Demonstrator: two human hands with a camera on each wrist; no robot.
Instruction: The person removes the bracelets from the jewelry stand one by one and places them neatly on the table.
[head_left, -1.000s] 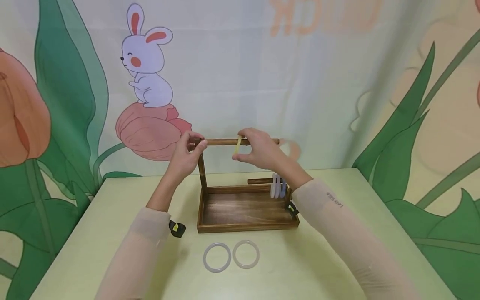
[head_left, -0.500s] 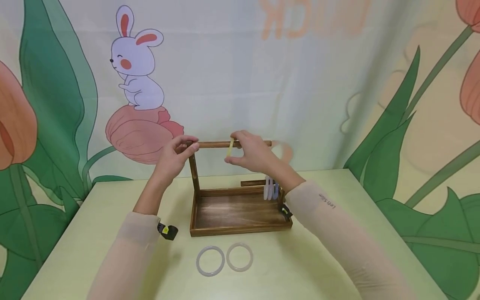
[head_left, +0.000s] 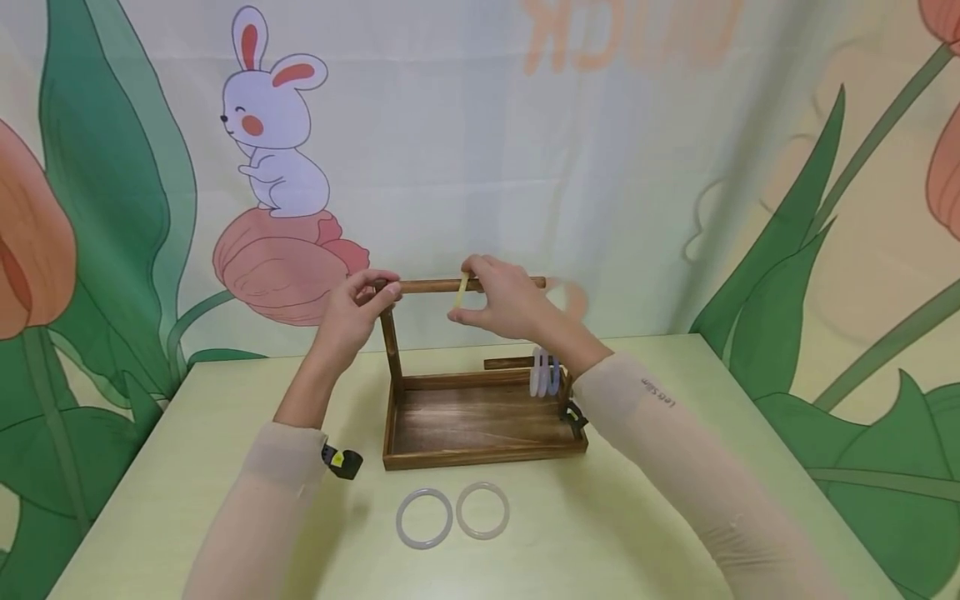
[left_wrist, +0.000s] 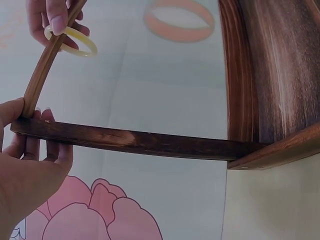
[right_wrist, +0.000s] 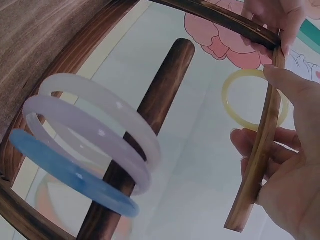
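A thin yellow bangle encircles the upper wooden bar of a dark brown stand. My right hand pinches this bangle between thumb and fingers, around the middle of the bar. At the bar's left end, where it meets the post, my left hand grips the corner with thumb and fingers. On the lower bar hang a whitish bangle, a lilac bangle and a blue bangle.
The stand's shallow wooden tray rests on the pale yellow-green table. In front of it lie flat a greyish-lilac bangle and a pale pinkish bangle, side by side. A printed curtain hangs behind.
The head view has shifted slightly to the right. Both hands and the yellow bangle stay at nearly the same spots on the stand.
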